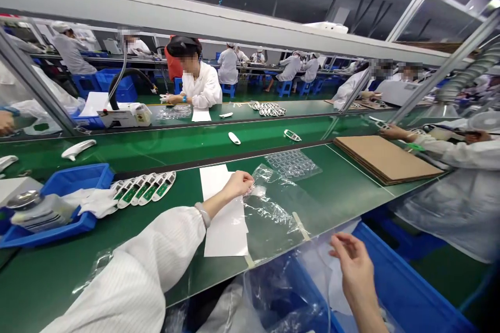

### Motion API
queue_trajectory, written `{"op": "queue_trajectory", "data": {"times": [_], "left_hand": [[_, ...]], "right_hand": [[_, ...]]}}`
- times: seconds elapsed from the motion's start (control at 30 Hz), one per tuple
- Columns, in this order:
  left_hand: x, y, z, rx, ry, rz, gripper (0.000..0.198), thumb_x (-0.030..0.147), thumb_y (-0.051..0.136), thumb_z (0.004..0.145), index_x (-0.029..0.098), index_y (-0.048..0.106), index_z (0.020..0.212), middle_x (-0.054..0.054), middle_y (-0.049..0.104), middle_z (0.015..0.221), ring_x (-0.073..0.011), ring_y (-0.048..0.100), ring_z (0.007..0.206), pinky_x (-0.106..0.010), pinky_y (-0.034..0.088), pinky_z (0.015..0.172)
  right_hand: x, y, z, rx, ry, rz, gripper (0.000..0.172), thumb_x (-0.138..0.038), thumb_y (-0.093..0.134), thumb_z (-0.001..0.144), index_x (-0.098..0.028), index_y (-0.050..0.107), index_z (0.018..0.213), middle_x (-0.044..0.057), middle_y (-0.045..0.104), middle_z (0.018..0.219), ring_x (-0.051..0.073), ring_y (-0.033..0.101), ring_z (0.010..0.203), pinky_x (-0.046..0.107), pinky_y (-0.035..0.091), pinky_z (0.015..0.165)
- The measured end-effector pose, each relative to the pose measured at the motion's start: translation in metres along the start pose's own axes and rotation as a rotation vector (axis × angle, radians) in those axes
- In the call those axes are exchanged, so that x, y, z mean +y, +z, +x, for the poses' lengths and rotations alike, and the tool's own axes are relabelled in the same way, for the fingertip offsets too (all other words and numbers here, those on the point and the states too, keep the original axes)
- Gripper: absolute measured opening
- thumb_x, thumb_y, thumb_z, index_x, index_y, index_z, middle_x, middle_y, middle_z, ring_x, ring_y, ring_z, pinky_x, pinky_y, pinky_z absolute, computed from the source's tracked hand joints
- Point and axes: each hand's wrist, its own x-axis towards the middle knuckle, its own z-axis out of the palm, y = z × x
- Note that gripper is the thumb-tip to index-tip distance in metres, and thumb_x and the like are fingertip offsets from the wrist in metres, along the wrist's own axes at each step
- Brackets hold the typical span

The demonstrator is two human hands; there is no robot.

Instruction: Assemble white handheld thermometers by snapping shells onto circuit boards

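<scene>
My left hand [239,183] reaches out over the green bench and pinches the corner of a clear plastic bag [273,208] that lies crumpled beside a white sheet of paper [222,208]. My right hand [353,268] hovers low at the bench's near edge, over a blue bin [398,281], with fingers spread and nothing in them. A row of white devices with green panels [144,188] lies left of the paper.
A blue tray [74,179] with a metal-topped bottle [37,210] and white cloth sits at left. A stack of brown cardboard [385,158] lies at right, next to a co-worker's white sleeve [457,151]. Loose white devices ride the conveyor [234,138]. Other workers sit beyond.
</scene>
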Motion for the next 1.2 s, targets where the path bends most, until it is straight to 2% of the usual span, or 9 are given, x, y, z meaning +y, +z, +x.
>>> {"op": "queue_trajectory", "data": {"times": [0.1,0.27,0.4,0.6,0.73,0.87,0.93,1.0,1.2], "left_hand": [[0.001,0.009,0.014,-0.043,-0.004,0.057,0.022,0.032,0.056,0.09,0.011,0.06,0.087,0.003,0.059,0.071,-0.006,0.054,0.056,-0.02,0.049,0.055],[-0.001,0.021,0.02,-0.073,0.011,0.118,0.024,0.034,0.055,0.091,0.011,0.06,0.089,0.002,0.06,0.073,-0.0066,0.056,0.058,-0.021,0.05,0.056],[0.005,0.019,0.018,-0.06,0.09,0.158,0.025,0.035,0.058,0.089,0.011,0.061,0.083,0.002,0.061,0.072,-0.0081,0.058,0.062,-0.023,0.051,0.061],[0.026,0.013,0.006,0.078,0.243,0.172,0.042,0.042,0.034,0.098,0.011,0.061,0.089,-0.004,0.066,0.078,-0.0117,0.062,0.067,-0.027,0.052,0.066],[0.029,0.019,-0.04,0.273,0.447,0.28,0.047,0.038,0.015,0.099,0.014,0.055,0.108,-0.014,0.06,0.114,-0.0207,0.055,0.108,-0.036,0.043,0.096],[0.003,0.064,-0.08,0.01,0.643,0.534,0.024,0.029,0.046,0.091,0.014,0.064,0.088,-0.012,0.067,0.095,-0.0247,0.061,0.097,-0.035,0.047,0.089],[-0.015,0.089,-0.08,-0.015,0.639,0.643,0.028,0.023,0.047,0.091,0.005,0.062,0.105,-0.02,0.064,0.109,-0.0306,0.057,0.109,-0.043,0.045,0.095],[-0.03,0.104,-0.07,-0.018,0.631,0.72,0.055,0.035,0.059,0.086,0.0,0.048,0.127,-0.026,0.045,0.137,-0.0386,0.038,0.131,-0.054,0.03,0.109],[-0.056,0.096,-0.05,-0.137,0.664,0.835,0.073,0.056,0.055,0.083,0.009,0.042,0.137,-0.015,0.041,0.145,-0.0374,0.03,0.137,-0.063,0.015,0.113]], "right_hand": [[-0.024,0.023,0.002,0.029,-0.446,-0.213,0.032,-0.041,0.066,0.079,-0.017,0.061,0.099,0.006,0.06,0.096,0.017,0.057,0.084,0.031,0.049,0.076],[-0.056,0.111,0.007,-0.569,-0.901,-0.522,0.028,-0.027,0.051,0.09,-0.02,0.059,0.117,0.011,0.055,0.115,0.024,0.052,0.108,0.04,0.044,0.094],[-0.055,0.149,0.018,-0.706,-0.921,-0.547,0.025,-0.023,0.04,0.095,-0.02,0.062,0.108,0.009,0.059,0.108,0.021,0.056,0.098,0.034,0.047,0.086],[-0.051,0.136,0.027,-0.541,-0.802,-0.481,0.029,-0.028,0.034,0.098,-0.017,0.061,0.095,0.008,0.06,0.092,0.018,0.057,0.086,0.028,0.044,0.078],[-0.055,0.134,0.034,-0.442,-0.927,-0.716,0.027,-0.026,0.035,0.097,-0.017,0.061,0.096,0.008,0.06,0.091,0.02,0.053,0.09,0.03,0.038,0.08],[-0.07,0.148,0.045,-0.587,-1.034,-0.964,0.024,-0.025,0.039,0.096,-0.017,0.06,0.089,0.008,0.061,0.093,0.021,0.048,0.09,0.031,0.032,0.078],[-0.08,0.16,0.054,-0.698,-1.042,-1.093,0.023,-0.025,0.04,0.096,-0.016,0.06,0.09,0.009,0.061,0.098,0.023,0.048,0.095,0.031,0.03,0.079],[-0.09,0.175,0.066,-0.809,-1.039,-1.186,0.021,-0.021,0.04,0.096,-0.015,0.06,0.092,0.01,0.062,0.097,0.023,0.049,0.095,0.031,0.029,0.08],[-0.104,0.242,0.121,-1.021,-0.968,-1.226,0.019,-0.012,0.044,0.091,-0.014,0.062,0.093,0.009,0.066,0.09,0.016,0.058,0.081,0.025,0.033,0.076]]}}
